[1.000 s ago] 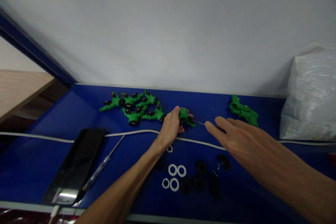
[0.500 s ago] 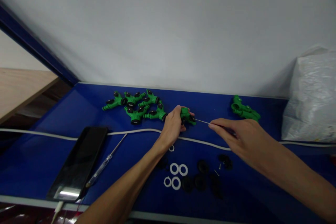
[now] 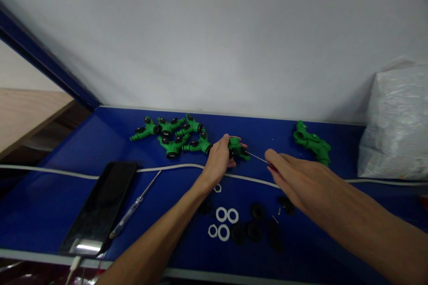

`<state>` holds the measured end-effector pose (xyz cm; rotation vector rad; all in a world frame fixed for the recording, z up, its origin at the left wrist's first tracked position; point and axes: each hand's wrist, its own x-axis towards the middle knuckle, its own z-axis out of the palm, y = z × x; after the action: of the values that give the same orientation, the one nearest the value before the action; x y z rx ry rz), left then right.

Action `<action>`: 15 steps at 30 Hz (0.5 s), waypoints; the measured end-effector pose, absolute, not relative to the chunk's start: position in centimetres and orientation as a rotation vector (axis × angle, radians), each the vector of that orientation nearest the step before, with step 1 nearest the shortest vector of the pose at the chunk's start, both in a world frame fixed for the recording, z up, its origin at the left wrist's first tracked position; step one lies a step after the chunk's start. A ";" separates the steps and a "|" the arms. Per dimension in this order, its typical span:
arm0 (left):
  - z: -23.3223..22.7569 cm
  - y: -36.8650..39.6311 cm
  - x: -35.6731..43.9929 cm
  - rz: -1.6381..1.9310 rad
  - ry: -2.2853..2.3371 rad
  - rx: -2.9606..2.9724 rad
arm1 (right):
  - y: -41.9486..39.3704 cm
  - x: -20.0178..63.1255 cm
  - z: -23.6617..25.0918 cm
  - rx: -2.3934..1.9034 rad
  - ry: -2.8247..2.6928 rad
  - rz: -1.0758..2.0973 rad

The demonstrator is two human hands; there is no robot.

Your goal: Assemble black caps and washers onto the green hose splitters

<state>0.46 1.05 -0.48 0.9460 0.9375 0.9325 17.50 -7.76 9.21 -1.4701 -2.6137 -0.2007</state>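
Observation:
My left hand (image 3: 218, 156) is closed around a green Y-shaped hose connector (image 3: 236, 146) with black parts, held just above the blue table. Its fingers wrap behind the connector and are partly hidden. My right hand (image 3: 290, 170) grips a screwdriver (image 3: 257, 157) by its red handle, most of which the fingers cover. The thin metal shaft points left, and its tip meets the black part on the connector's right side. Left of my left hand lie several finished-looking green connectors (image 3: 172, 146) with black valve levers.
White ring washers (image 3: 223, 232), black rings (image 3: 257, 211) and small screws (image 3: 275, 219) lie nearer me. More green connector bodies (image 3: 312, 142) rest at the back right beside a plastic-wrapped bag (image 3: 394, 120). A phone (image 3: 100, 209), a clear-handled screwdriver (image 3: 133, 207) and a white cable (image 3: 174, 168) are on the table (image 3: 187, 258).
My right hand has turned at the wrist and its grip on the screwdriver has shifted, showing some red handle. My left hand and the connector stay almost in place.

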 end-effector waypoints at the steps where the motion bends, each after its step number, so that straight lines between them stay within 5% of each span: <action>1: -0.4 1.0 0.4 0.935 0.923 0.949 | -7.9 17.3 9.7 -1.434 -2.665 -0.319; 6: -0.3 0.9 0.3 0.914 0.942 0.957 | -7.8 16.1 11.5 -1.306 -2.763 -0.812; 15: -0.3 0.7 0.4 0.894 0.958 0.972 | -7.2 16.4 10.3 -1.150 -2.814 -0.921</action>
<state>0.39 0.72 -0.26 0.9723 0.9575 0.8941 16.44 -7.23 10.33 -1.1501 -2.8136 -0.9215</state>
